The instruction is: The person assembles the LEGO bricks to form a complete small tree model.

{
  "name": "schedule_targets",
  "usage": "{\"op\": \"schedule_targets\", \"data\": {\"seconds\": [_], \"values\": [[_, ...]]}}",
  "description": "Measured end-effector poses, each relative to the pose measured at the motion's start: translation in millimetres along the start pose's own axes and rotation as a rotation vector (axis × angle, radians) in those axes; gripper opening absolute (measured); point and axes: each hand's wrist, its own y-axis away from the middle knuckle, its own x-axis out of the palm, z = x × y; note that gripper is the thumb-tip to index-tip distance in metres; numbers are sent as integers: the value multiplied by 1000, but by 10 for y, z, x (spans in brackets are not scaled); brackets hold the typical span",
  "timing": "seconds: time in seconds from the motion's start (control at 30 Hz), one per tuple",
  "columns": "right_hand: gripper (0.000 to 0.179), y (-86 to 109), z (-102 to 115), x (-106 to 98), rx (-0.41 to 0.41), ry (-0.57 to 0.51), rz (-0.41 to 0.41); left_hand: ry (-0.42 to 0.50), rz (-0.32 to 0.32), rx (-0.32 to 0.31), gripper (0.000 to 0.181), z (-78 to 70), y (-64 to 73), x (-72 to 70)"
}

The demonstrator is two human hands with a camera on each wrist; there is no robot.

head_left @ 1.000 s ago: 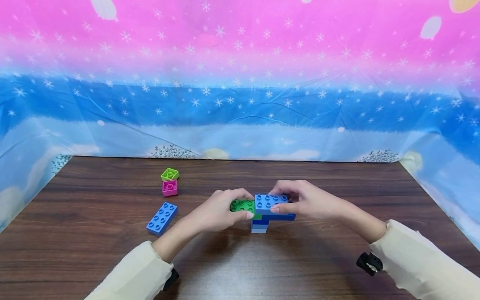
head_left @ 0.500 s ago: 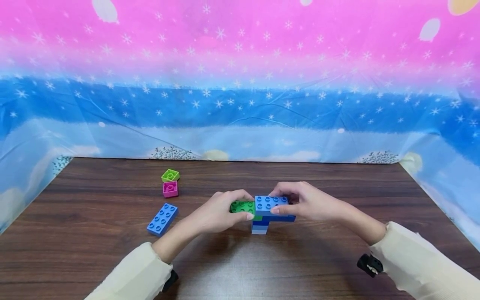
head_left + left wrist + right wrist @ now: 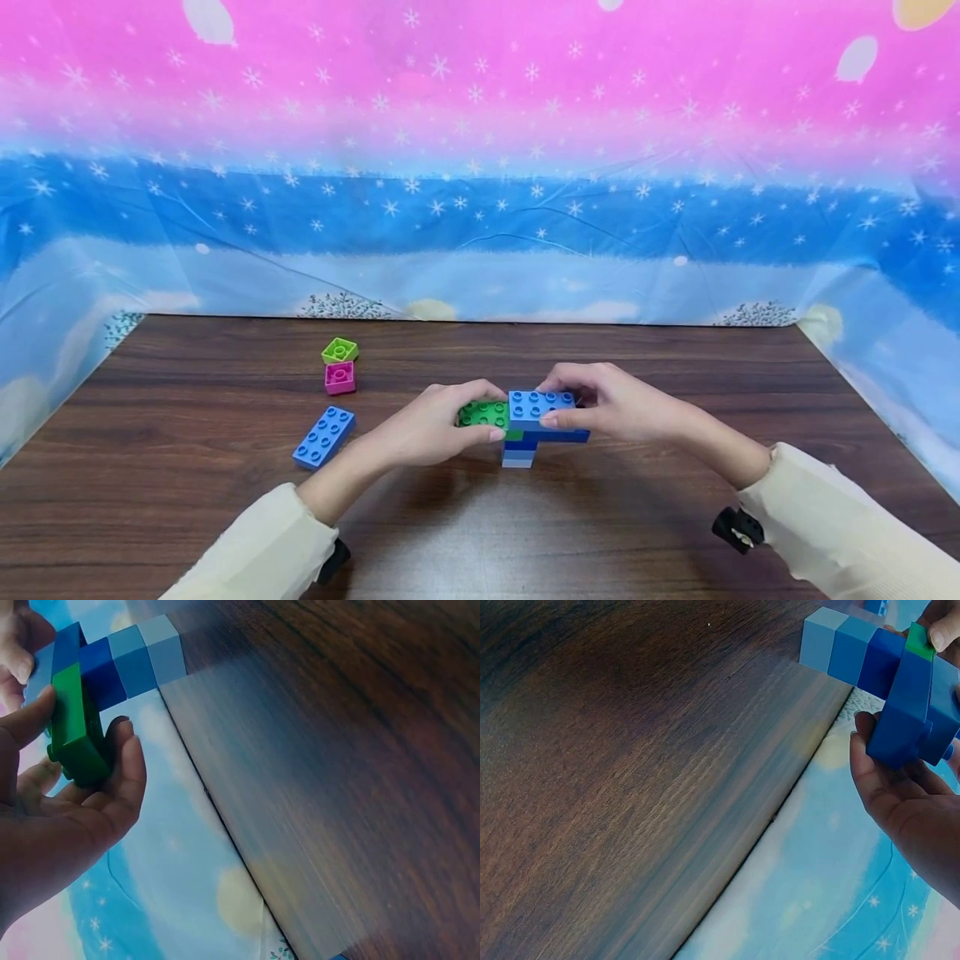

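Observation:
A column of small blue bricks (image 3: 518, 457), pale at the foot and darker higher up, stands on the table. Across its top, a green brick (image 3: 489, 414) sticks out to the left and a dark blue brick (image 3: 564, 436) to the right. A blue eight-stud brick (image 3: 538, 408) lies above the dark blue one. My left hand (image 3: 435, 423) grips the green brick's outer end, fingers curling under it in the left wrist view. With thumb in front and fingers behind, my right hand (image 3: 626, 404) holds the eight-stud brick; its fingers also reach below the dark blue brick (image 3: 901, 712) in the right wrist view.
Left of the hands, another blue eight-stud brick (image 3: 324, 437) lies studs up near the left forearm. Behind it are a pink brick (image 3: 340, 377) and a lime brick (image 3: 341, 349), hollow sides showing. A patterned cloth (image 3: 480, 283) hangs along the table's back edge.

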Motion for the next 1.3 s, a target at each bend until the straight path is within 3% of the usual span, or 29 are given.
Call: {"op": "schedule_targets", "data": {"seconds": [0.3, 0.57, 0.8, 0.93, 1.3], "values": [[23, -7, 6, 0, 11, 7, -1, 9, -11, -1, 38, 39, 82, -117], [25, 1, 15, -1, 22, 10, -5, -12, -80, -53, 38, 80, 212, -283], [24, -1, 12, -6, 12, 15, -4, -78, -159, -36, 39, 164, 361, -466], [24, -1, 9, -1, 12, 13, -2, -100, -188, -40, 39, 228, 464, -570], [24, 0, 13, 2, 16, 2, 2, -153, -238, -139, 47, 516, 700, -865]]}}
